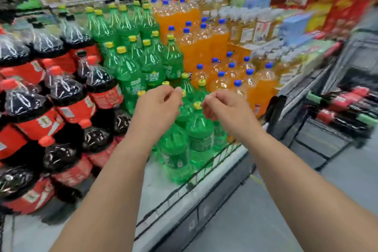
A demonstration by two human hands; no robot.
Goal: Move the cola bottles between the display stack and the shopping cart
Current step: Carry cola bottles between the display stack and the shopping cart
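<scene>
Supermarket aisle: both hands, left grip [161,101] and right grip [222,106], hang loosely curled, seemingly empty. Upright cola bottles [67,92] stand left of them, nearer the left; cart [347,112] right.

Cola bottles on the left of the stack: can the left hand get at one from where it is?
Probably yes. The left hand is empty, and the nearest cola bottle stands unobstructed to its left.

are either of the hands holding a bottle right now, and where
Nothing is held: left hand and right hand hover loosely curled in front of the green bottles.
</scene>
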